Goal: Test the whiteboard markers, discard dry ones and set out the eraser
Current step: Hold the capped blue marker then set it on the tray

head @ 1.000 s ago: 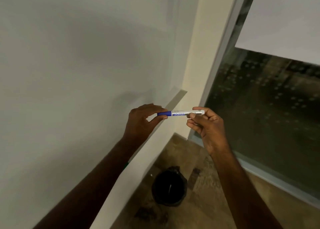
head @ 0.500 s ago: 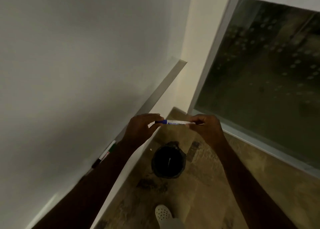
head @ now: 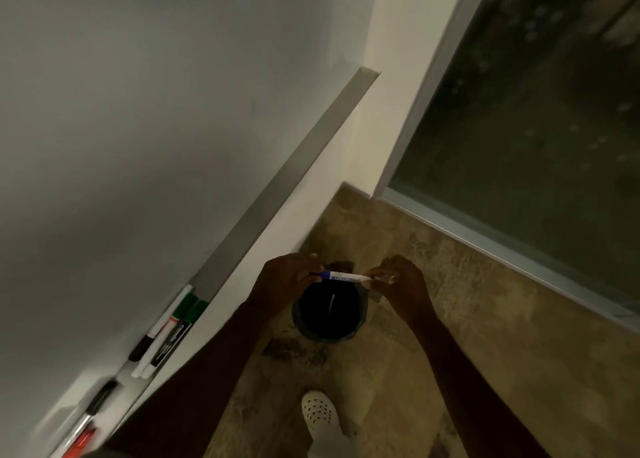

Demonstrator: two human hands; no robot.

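Observation:
Both hands hold a blue-capped whiteboard marker (head: 343,277) level, directly above a black waste bin (head: 329,313) on the floor. My left hand (head: 289,281) pinches the blue cap end. My right hand (head: 398,281) pinches the white barrel's other end. The whiteboard (head: 156,111) fills the left of the view, with its grey tray (head: 277,194) running along the bottom edge. Several markers lie on the tray: two with green caps (head: 185,313), a black-capped one (head: 145,345), and farther down a black one (head: 98,400) and a red one (head: 78,443). No eraser shows.
The floor (head: 433,371) is mottled tan tile. A glass panel with a pale frame (head: 519,235) closes the right side. A cream wall strip (head: 391,93) stands between board and glass. My white perforated shoe (head: 318,414) is near the bin, at the bottom.
The view has tipped downward and both hands have lowered with the marker from beside the board to over the bin. More markers on the tray have come into sight.

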